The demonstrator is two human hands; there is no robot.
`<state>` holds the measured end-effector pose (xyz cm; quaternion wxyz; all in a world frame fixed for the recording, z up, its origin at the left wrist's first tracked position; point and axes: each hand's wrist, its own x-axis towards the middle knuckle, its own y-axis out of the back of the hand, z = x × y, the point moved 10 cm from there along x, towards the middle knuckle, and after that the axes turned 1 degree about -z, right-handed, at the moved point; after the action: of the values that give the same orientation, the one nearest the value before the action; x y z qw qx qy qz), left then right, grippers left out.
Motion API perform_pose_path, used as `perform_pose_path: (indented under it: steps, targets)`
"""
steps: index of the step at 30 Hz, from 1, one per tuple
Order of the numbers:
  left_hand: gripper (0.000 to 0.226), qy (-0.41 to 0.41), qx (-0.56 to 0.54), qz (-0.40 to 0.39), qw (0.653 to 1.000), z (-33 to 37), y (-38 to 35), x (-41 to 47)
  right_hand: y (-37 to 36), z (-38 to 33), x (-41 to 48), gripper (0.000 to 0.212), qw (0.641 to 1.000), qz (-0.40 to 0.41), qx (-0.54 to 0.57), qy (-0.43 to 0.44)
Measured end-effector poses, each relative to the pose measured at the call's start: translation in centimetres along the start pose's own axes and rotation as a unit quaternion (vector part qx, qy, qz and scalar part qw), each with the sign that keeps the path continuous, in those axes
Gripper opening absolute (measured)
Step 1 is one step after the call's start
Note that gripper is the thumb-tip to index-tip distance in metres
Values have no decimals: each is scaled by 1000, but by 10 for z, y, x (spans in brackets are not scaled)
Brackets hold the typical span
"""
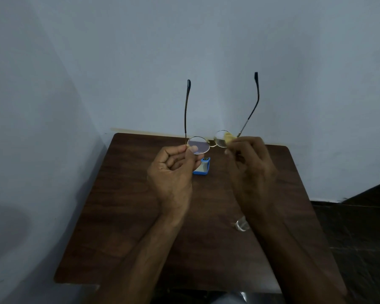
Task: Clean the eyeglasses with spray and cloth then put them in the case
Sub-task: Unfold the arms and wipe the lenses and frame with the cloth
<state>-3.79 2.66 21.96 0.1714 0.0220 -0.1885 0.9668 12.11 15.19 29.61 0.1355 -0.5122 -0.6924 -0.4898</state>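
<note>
Left hand (173,170) pinches one lens of the eyeglasses (199,146), right hand (250,163) pinches yellow cloth (228,137) on the other; blue item (203,168) half-hidden behind, clear object (241,224) by right forearm.

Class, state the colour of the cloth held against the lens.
The cloth is yellow, best seen in the head view.

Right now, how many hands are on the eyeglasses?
2. The left hand pinches the rim of one lens of the eyeglasses; the right hand presses a yellow cloth on the other lens.
</note>
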Motion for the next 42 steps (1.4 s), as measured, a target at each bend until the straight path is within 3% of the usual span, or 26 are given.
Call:
perform_pose_path:
  steps: [2,7,13,20,24,29,33,38,42]
  targets:
    - [17,-10,9,-7,1000,1,-1,-2,2,8,5,8,1000,2,9,-22]
    - [16,-34,32,-8,999,2,1,-1,-12,-14,-3,12,998,-63,-14,20]
    - [18,-117,115,-39,986,16,-5,-7,-7,-4,11,8,994,-44,-103,-13]
    - [19,-211,199,-48,956,39,-13,-11,-7,-2,26,7,996,-29,-76,-31]
    - [20,-221,197,-47,954,38,-11,-9,-15,-13,22,10,997,-59,-52,7]
    - [17,-220,190,-53,955,40,-15,-12,-5,6,33,12,996,-27,-77,-37]
    - [16,-219,185,-58,956,35,-14,-10,-13,-17,25,11,995,-55,-82,8]
    - [13,-209,180,-54,960,32,-15,-15,-8,10,30,5,990,-62,-120,-49]
    - [15,-212,187,-65,957,30,-20,-15,-3,-17,27,7,994,-53,-98,0]
